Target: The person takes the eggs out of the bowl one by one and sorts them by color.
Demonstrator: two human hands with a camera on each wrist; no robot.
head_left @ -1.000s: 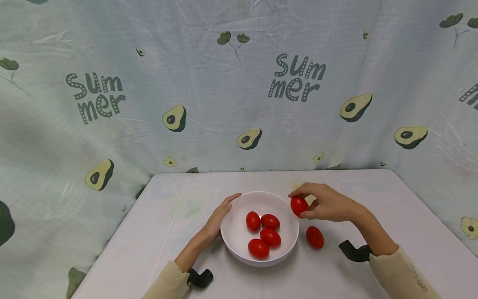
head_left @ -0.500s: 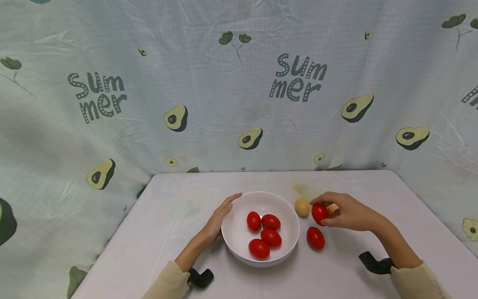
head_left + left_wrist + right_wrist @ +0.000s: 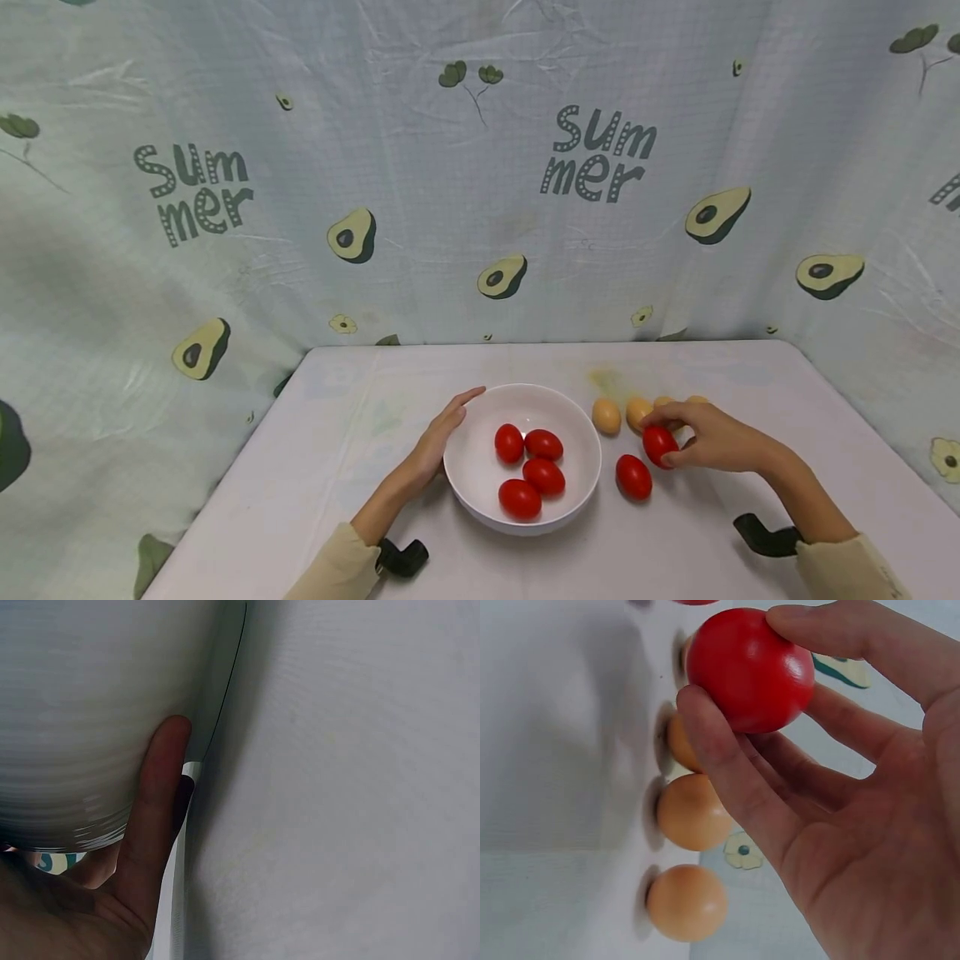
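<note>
A white bowl stands on the table with several red eggs lying inside. My left hand rests against the bowl's left side. In the left wrist view, a straight finger touches its ridged outer wall. To the right of the bowl, my right hand pinches one red egg between thumb and fingertips. The right wrist view shows this held red egg close up. Another red egg lies on the table between the bowl and the right hand.
Several brown eggs sit in a row behind the right hand, partly hidden by it. The white table ends at a hanging cloth printed with avocados, at the back and sides. A black strap piece juts from each wrist.
My right hand has carried its red egg away from the bowl's rim, rightward and slightly toward me, uncovering brown eggs. The left hand, bowl and eggs inside have stayed put.
</note>
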